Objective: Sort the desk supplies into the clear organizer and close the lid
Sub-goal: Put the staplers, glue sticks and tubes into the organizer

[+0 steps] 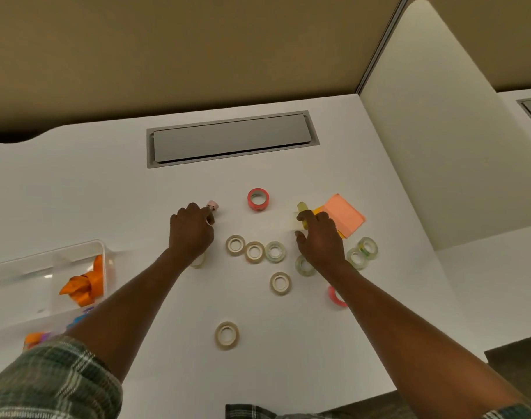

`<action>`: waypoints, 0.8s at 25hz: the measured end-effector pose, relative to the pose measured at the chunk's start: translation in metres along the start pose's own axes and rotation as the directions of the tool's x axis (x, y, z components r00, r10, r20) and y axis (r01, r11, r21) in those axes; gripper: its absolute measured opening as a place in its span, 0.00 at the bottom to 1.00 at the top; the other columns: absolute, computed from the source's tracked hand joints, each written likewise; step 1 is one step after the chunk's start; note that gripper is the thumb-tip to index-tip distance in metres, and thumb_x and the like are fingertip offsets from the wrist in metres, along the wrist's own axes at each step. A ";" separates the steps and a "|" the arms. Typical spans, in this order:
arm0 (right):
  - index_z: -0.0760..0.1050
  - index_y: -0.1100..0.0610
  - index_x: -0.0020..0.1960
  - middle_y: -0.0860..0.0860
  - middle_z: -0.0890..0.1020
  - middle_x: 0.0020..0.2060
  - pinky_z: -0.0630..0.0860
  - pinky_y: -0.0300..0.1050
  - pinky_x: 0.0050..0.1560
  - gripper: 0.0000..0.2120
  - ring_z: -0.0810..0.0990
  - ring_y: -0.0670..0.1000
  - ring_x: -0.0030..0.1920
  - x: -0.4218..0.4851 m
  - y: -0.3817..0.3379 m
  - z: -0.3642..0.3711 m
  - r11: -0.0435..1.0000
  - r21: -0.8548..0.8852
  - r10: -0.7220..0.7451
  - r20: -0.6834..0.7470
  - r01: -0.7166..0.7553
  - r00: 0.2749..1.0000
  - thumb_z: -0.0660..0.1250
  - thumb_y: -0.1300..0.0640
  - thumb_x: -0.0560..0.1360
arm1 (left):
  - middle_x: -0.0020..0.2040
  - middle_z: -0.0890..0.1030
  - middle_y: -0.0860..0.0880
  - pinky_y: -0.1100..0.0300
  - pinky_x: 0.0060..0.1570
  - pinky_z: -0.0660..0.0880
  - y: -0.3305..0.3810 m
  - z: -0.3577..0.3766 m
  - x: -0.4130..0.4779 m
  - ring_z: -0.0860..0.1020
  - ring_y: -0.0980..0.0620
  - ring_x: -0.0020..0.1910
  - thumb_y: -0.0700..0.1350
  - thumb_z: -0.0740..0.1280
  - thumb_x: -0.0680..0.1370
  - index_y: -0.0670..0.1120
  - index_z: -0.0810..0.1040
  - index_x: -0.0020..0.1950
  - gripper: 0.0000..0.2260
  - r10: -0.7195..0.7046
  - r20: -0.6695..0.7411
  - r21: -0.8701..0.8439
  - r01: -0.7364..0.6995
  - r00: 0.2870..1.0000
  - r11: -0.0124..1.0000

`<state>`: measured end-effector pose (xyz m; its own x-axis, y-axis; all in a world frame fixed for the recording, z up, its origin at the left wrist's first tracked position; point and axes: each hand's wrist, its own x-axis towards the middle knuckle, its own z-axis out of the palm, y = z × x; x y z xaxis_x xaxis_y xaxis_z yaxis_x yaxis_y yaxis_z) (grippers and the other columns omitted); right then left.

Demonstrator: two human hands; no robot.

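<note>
Organizer is waiting at 9 o'clock. Left hand is pinching a pink item to sort; right hand's grip unclear.

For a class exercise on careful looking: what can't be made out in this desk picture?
Head view:
- small pink-topped object: blurred, left hand covers it.
- pale yellow item: blurred, behind right hand.
- pink tape roll: half under right forearm.
- clear plastic organizer: cut by left edge.
</note>
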<state>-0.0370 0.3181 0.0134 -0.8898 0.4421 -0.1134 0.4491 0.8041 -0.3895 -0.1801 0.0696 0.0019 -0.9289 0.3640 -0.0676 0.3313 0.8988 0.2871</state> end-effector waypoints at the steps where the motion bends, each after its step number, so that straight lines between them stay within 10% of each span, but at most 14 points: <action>1: 0.72 0.51 0.64 0.54 0.75 0.52 0.75 0.49 0.45 0.17 0.76 0.57 0.53 -0.007 -0.005 -0.002 1.000 0.024 -0.002 -0.023 0.003 1.000 0.68 0.55 0.76 | 0.47 0.79 0.42 0.51 0.43 0.71 0.000 -0.001 -0.009 0.77 0.39 0.44 0.35 0.63 0.72 0.45 0.82 0.44 0.10 -0.051 0.013 -0.108 0.053 0.999 0.993; 5: 0.70 0.47 0.62 0.50 0.78 0.48 0.75 0.48 0.43 0.16 0.78 0.54 0.51 -0.041 -0.032 -0.007 0.989 0.142 -0.016 -0.079 0.027 0.997 0.66 0.58 0.76 | 0.49 0.78 0.47 0.56 0.42 0.72 -0.003 -0.008 -0.055 0.78 0.45 0.45 0.36 0.64 0.72 0.48 0.78 0.44 0.08 -0.272 0.123 -0.535 0.294 0.954 0.792; 11: 0.74 0.51 0.54 0.47 0.81 0.36 0.75 0.46 0.40 0.11 0.79 0.51 0.39 -0.085 -0.099 0.005 0.886 0.461 -0.049 -0.013 0.049 0.999 0.71 0.53 0.74 | 0.51 0.81 0.44 0.57 0.37 0.76 -0.010 -0.028 -0.133 0.80 0.50 0.43 0.40 0.67 0.77 0.52 0.72 0.57 0.12 -0.398 0.375 -0.855 0.478 0.837 0.200; 20: 0.73 0.42 0.56 0.46 0.85 0.47 0.81 0.52 0.54 0.13 0.84 0.48 0.49 -0.135 -0.223 0.053 0.692 0.715 -0.224 0.342 -0.098 0.913 0.72 0.48 0.74 | 0.51 0.82 0.41 0.55 0.39 0.81 -0.089 -0.066 -0.218 0.83 0.42 0.46 0.40 0.62 0.80 0.58 0.73 0.62 0.16 -0.385 0.494 -0.852 0.523 0.779 -0.035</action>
<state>-0.0217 0.0582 0.0666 -0.9403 0.0876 -0.3288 0.3402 0.2284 -0.9122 -0.0180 -0.1060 0.0538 -0.7700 0.0582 -0.6354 -0.6379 -0.0493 0.7685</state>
